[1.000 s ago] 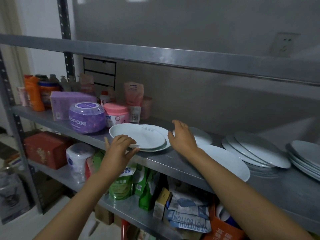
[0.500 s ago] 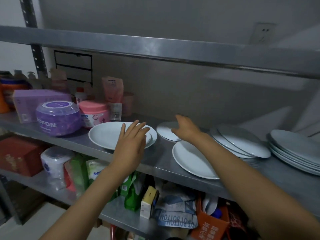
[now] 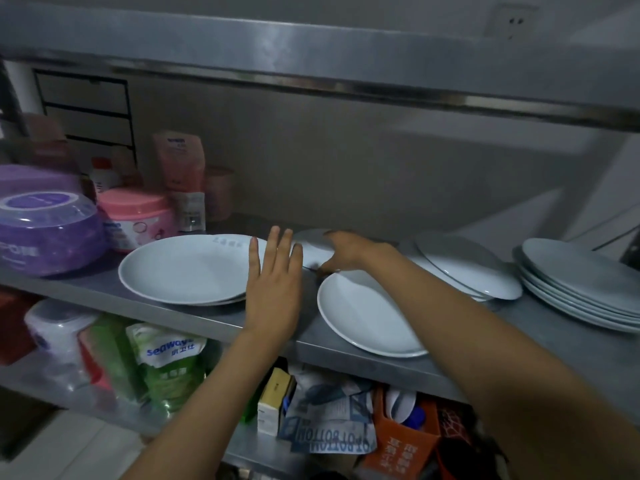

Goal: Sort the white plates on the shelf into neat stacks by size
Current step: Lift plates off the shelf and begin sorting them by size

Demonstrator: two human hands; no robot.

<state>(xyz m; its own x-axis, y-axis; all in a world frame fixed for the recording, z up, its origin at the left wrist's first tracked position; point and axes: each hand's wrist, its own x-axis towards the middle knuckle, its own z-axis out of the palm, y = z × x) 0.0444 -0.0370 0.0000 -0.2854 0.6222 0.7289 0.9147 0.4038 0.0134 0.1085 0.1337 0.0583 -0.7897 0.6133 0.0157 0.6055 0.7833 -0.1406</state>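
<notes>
Left hand: our left hand point(image 3: 275, 289) is held flat with the fingers spread and straight, palm down, gripping nothing; it hangs above the front edge of the shelf point(image 3: 194, 315), just beside the right rim of the left stack

Right hand: our right hand point(image 3: 349, 249) reaches toward the back of the shelf and lies on the small plate point(image 3: 311, 244); the fingers curl down at its near rim, but we cannot tell whether they pinch it or only rest there

Left stack: 2 white plates point(image 3: 187, 268) lie 1 on the other near the front edge, left of the middle; the lower rim shows just under the upper

Small plate: toward the back edge, between the left stack and the tilted stack, partly hidden by our right hand

Single plate: 1 large plate point(image 3: 363, 317) lies flat at the front edge, its rim slightly over it; our right forearm crosses above it

Tilted stack: several plates point(image 3: 467, 271) overlap unevenly, right of the single plate

Right stack: more plates point(image 3: 581, 292) piled near the right end of the shelf; we cannot count them

Left end: a purple tub point(image 3: 48, 233) and a pink jar point(image 3: 136, 220) stand behind the left stack
</notes>
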